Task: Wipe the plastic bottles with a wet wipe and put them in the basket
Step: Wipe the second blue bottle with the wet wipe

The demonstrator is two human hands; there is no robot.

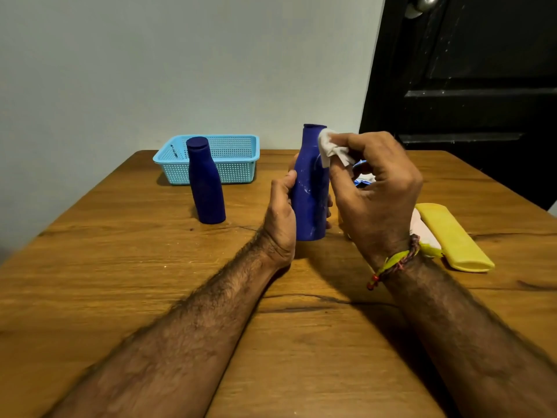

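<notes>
Your left hand (pixel 281 212) grips the blue bottle (pixel 310 188) upright, base just above the bench (pixel 120 267), while your right hand (pixel 376 188) pinches the wet wipe (pixel 330 147) against its shoulder. Work the wipe downward over the pale smears, turning the bottle with the left. The second bottle (pixel 206 182) stands unwiped before the basket (pixel 238 168), which looks empty.

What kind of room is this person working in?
Probably a room in a home: a plain wooden table pushed against a bare painted wall, beside a dark panelled door with a round knob.
</notes>
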